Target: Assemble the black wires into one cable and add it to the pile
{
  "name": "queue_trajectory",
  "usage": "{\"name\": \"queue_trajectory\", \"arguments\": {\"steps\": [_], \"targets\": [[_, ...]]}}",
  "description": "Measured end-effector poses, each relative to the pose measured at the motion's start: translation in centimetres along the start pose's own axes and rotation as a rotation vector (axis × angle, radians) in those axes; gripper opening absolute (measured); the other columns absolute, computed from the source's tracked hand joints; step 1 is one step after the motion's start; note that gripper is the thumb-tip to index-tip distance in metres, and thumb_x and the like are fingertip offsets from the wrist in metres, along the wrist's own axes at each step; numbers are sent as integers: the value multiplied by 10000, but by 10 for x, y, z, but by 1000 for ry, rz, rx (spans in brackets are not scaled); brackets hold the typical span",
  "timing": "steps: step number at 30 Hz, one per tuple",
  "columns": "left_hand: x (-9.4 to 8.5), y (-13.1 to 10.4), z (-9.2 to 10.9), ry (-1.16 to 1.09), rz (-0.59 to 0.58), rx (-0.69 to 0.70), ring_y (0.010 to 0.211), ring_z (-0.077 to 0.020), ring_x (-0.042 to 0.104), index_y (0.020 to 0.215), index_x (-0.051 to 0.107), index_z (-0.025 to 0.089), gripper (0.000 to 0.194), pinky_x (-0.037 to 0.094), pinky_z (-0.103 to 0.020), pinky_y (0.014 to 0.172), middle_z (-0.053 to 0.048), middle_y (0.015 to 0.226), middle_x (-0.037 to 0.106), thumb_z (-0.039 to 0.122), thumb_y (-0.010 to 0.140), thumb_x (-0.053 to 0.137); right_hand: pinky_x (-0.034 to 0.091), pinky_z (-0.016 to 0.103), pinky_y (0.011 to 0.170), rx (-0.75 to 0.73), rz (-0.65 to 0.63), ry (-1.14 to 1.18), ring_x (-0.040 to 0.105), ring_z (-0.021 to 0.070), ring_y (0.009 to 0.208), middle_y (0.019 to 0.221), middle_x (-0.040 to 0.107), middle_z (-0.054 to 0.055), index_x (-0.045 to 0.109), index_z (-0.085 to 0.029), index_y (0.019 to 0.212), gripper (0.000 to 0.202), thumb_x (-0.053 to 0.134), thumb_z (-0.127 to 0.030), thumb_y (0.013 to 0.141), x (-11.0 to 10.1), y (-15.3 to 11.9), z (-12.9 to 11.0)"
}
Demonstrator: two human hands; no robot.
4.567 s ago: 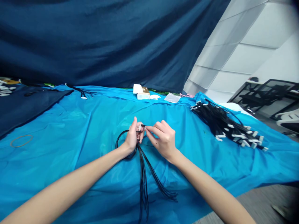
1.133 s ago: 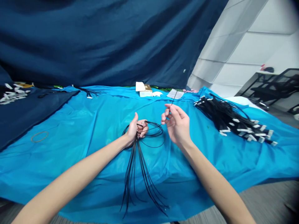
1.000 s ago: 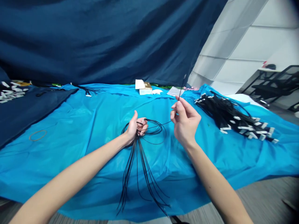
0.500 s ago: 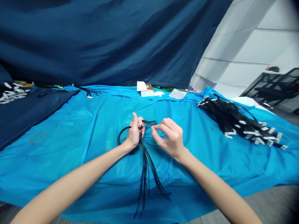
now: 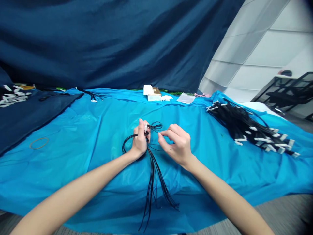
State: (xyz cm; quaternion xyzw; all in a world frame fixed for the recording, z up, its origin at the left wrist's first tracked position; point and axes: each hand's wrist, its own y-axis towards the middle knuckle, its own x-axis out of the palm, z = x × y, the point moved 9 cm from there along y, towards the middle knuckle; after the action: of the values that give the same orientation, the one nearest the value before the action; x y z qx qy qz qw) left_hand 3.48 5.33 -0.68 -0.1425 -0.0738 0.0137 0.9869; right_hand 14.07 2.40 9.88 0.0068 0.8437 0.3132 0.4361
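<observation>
My left hand (image 5: 140,140) is closed around a coiled bundle of thin black wires (image 5: 154,173), thumb pointing up. A small white connector (image 5: 146,127) shows at its fingertips, with short black wire loops sticking out to the right. Part of the coil bulges out left of the hand, and loose wire ends hang down toward the front edge. My right hand (image 5: 176,143) sits just right of the bundle, thumb and forefinger pinched together on a thin black wire that runs back to the left hand. The exact grip point is very small.
Black cables with white connectors (image 5: 254,127) lie heaped at the right. More white-ended cables (image 5: 14,96) rest on a dark cloth at the left. A rubber band (image 5: 39,143) lies on the blue sheet (image 5: 73,163). An open small box (image 5: 154,97) and a clear bag (image 5: 186,98) stand at the back.
The white connector and wire loops at my left fingertips have tilted a little and show more clearly. My right hand keeps its pinch, nearly in the same place.
</observation>
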Motion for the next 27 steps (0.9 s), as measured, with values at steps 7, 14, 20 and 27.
{"name": "queue_trajectory", "arguments": {"steps": [7, 14, 20, 27], "targets": [[0, -2, 4, 44, -14, 25, 367, -85, 343, 581, 386, 191, 538, 253, -232, 395, 38, 412, 366, 649, 800, 208, 313, 240, 518, 28, -18, 22, 378, 93, 539, 541, 426, -14, 561, -152, 618, 188, 511, -173, 799, 3, 2, 0], [3, -1, 0, 51, -60, 6, 382, -94, 339, 583, 399, 193, 533, 239, -244, 406, 35, 422, 363, 651, 795, 229, 346, 248, 558, 11, -46, -4, 424, 105, 584, 597, 504, 6, 597, -157, 698, 154, 509, -192, 819, 6, -2, 0], [7, -4, -2, 65, -119, -26, 402, -105, 348, 562, 398, 194, 526, 232, -256, 426, 26, 408, 366, 634, 804, 242, 353, 251, 567, -50, -85, -34, 434, 111, 599, 633, 555, 15, 619, -160, 733, 122, 531, -182, 815, 13, -7, -1], [15, -1, -4, 1, -203, -49, 333, -80, 312, 564, 396, 186, 550, 213, -235, 386, 37, 360, 347, 646, 802, 211, 372, 258, 587, -26, -81, -29, 437, 120, 625, 660, 556, 22, 631, -167, 791, 119, 517, -177, 823, 13, -6, 2]]}}
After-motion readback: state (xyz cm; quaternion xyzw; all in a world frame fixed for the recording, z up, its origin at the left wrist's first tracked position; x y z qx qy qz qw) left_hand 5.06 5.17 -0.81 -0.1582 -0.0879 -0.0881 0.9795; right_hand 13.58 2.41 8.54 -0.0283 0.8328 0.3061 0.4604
